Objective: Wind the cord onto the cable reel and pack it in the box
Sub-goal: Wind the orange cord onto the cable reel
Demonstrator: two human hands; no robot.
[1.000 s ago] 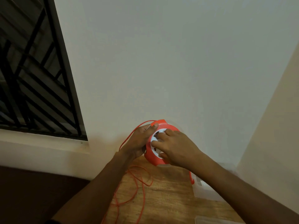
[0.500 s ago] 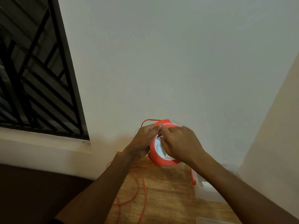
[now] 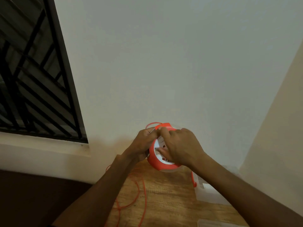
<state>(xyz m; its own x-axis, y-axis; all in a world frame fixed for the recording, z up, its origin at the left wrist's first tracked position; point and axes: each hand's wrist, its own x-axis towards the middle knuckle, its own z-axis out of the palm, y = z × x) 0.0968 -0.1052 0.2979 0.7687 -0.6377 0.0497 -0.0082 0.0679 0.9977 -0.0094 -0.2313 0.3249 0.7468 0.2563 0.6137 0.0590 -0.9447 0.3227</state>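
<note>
An orange cable reel [image 3: 155,162] with a white inner face is held up above the wooden table [image 3: 168,199], close to the wall. My left hand [image 3: 142,143] grips its left rim and pinches the cord near the top. My right hand [image 3: 180,146] lies over the reel's face, fingers curled into its centre. The orange cord [image 3: 144,190] arcs over the reel's top and hangs in loose loops on the table below my left forearm. A translucent plastic box [image 3: 208,194] with an orange clip sits at the right, partly behind my right forearm.
The pale wall stands right behind the reel. A window with a black grille [image 3: 36,82] fills the left, above a white sill. A side wall closes in at the right. A clear lid edge [image 3: 218,223] shows at the bottom right.
My right hand has turned around the reel's face, its fingers moving from the upper centre toward the lower part. The loose cord on the table has shortened and shifted.
</note>
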